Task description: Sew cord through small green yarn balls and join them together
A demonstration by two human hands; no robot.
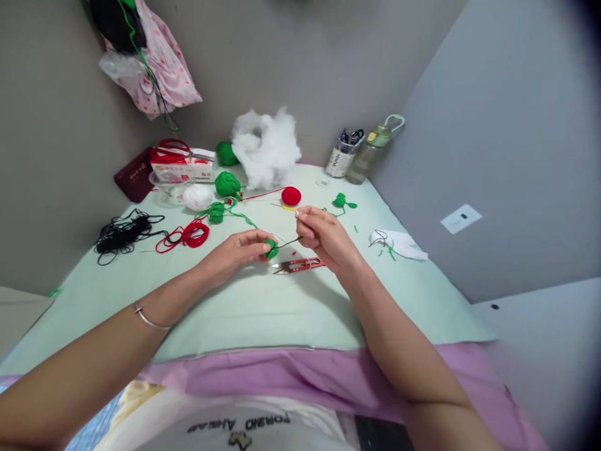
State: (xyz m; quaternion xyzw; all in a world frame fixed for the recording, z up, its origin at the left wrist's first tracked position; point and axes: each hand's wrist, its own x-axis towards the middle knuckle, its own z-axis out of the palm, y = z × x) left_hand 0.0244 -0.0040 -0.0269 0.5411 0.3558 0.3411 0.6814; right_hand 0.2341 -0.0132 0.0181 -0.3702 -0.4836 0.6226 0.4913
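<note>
My left hand (241, 250) is closed around a small green knitted ball (271, 248) with a bit of red below it. Black yarn (288, 242) runs taut from this ball to my right hand (322, 232), whose fingers pinch it. By the right fingertips is a yellow-handled crochet hook (288, 208); whether the fingers touch it I cannot tell. Orange thread snips (298, 266) lie on the table under the hands, with a white strand across them. Behind the hook sits a red yarn ball (291, 196).
Green yarn balls (228, 184), a white yarn ball (198, 196), white stuffing (265, 147), a black yarn tangle (124, 238) and a red coil (195, 234) lie left and back. Red scissors (171, 151) rest on a box. A pen cup (340, 161) and bottle (369, 156) stand at the back right.
</note>
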